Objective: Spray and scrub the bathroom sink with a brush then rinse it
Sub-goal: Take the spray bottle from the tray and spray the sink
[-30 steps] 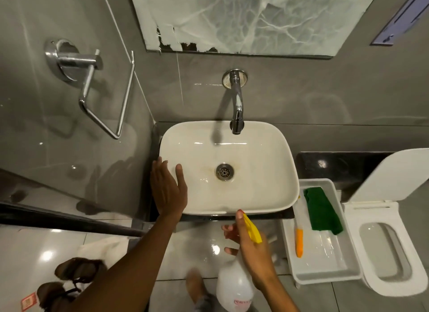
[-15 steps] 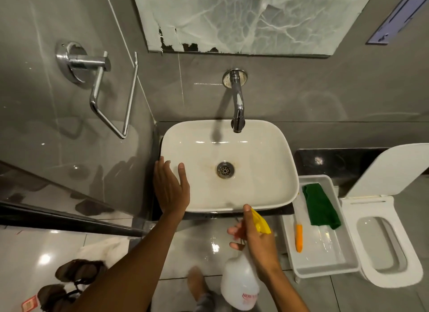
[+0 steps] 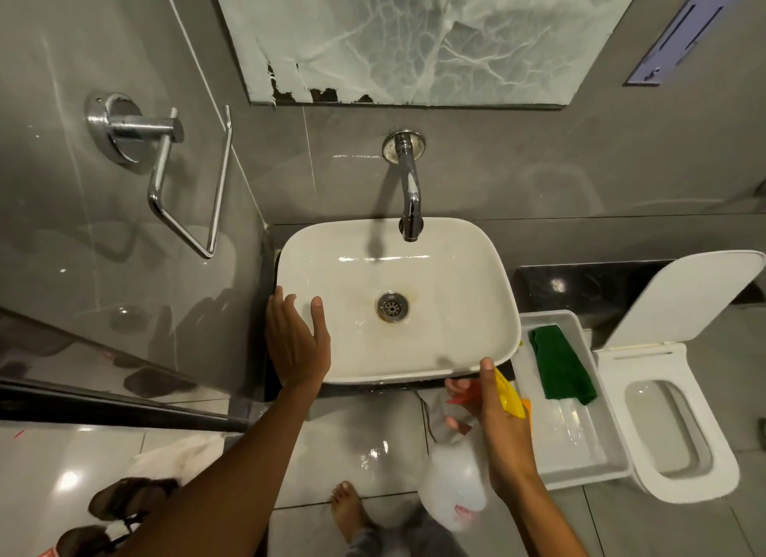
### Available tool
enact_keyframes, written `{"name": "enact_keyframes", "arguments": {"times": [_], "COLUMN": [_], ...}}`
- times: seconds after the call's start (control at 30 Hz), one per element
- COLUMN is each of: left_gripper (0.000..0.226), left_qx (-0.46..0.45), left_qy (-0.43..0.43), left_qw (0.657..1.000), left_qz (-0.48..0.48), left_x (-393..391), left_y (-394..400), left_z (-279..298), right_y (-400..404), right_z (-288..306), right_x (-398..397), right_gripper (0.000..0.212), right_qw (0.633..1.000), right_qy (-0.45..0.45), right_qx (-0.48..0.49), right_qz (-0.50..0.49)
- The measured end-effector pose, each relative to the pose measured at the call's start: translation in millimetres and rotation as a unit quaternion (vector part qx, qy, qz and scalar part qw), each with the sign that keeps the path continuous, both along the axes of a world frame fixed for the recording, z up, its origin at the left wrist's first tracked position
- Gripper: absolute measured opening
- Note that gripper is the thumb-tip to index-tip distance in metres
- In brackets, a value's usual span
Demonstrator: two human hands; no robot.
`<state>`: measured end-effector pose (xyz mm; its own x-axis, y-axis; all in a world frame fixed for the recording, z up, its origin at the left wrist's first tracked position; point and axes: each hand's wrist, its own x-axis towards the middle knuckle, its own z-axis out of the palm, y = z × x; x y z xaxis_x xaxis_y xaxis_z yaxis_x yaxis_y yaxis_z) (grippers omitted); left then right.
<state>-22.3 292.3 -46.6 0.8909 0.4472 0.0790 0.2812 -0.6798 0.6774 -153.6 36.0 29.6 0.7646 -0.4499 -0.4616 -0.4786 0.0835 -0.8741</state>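
Note:
A white rectangular sink sits under a chrome wall tap, with a stained ring around its drain. My left hand rests flat on the sink's front left rim, fingers spread. My right hand grips a translucent spray bottle with a yellow head and red trigger, held just below the sink's front right corner, nozzle towards the basin. The brush's orange handle barely peeks out behind the spray head in the white tray.
A white tray on the floor to the right holds a green scrub pad. An open toilet stands at the far right. A chrome towel ring juts from the left wall. My bare foot and sandals are on the wet floor.
My right hand has carried the spray bottle to the right and slightly up, to the sink's front right corner, covering most of the orange brush. My left hand has stayed on the rim.

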Motion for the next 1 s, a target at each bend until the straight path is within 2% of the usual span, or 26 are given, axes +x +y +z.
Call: {"name": "enact_keyframes", "arguments": {"times": [0.13,0.47,0.67,0.77,1.0], "left_gripper": [0.066,0.065,0.059,0.060,0.064], "left_qx": [0.003,0.003,-0.002,0.002,0.001], "left_qy": [0.000,-0.001,0.008,0.010,0.013], "left_qw": [1.000,1.000,1.000,1.000,1.000], "left_qz": [-0.002,-0.004,-0.003,-0.008,-0.011], "left_x": [-0.8,-0.6,-0.3,0.6,2.0], "left_y": [0.6,2.1,3.6,3.7,5.0], "left_z": [1.4,-1.6,-2.3,-1.9,-3.6], "right_y": [-7.0,27.6,57.1,62.4,49.5], "right_z": [0.5,-1.3,-10.3,-10.0,-3.9], "right_x": [-1.5,-8.5,-9.4,-6.7,3.3], "right_gripper": [0.056,0.056,0.046,0.040,0.052], "right_qw": [1.000,0.997,0.995,0.996,0.999], "right_qy": [-0.007,0.051,0.064,0.060,0.031], "right_qx": [-0.027,0.040,0.040,0.044,0.007], "right_qz": [-0.007,0.038,0.067,0.051,0.011]}}
